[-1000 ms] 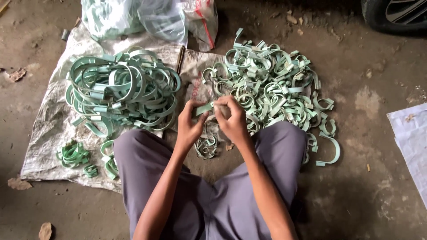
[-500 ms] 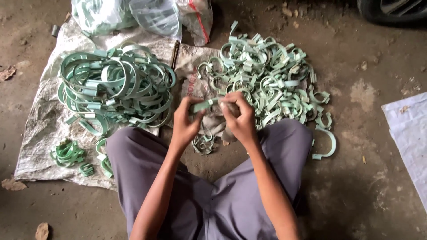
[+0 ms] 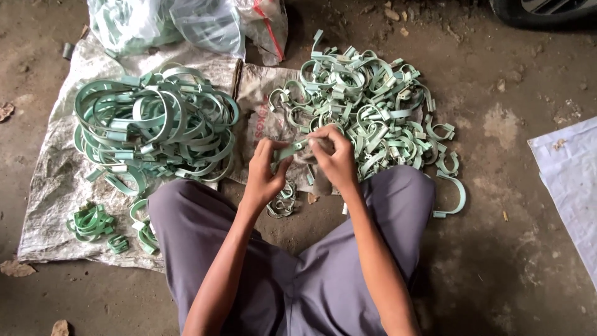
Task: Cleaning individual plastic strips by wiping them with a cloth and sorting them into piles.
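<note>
A pale green clamp piece [image 3: 290,150] lies level between the fingertips of both hands, its left end pinched by the left thumb and forefinger, its right end under the right fingers. It looks like a short flat strip, though the fingers hide much of its shape. Just right of it, against the right palm, hangs a greyish rag [image 3: 318,177].

Dim, flat daylight; soft shadows, no glare; slight overall softness

Clear plastic bags [image 3: 165,25] stuffed with pale green pieces at upper left of the frame, one with a red stripe [image 3: 266,28] just right; flattened grey-white woven sacks [image 3: 53,180] spread below, faded print at centre.
</note>
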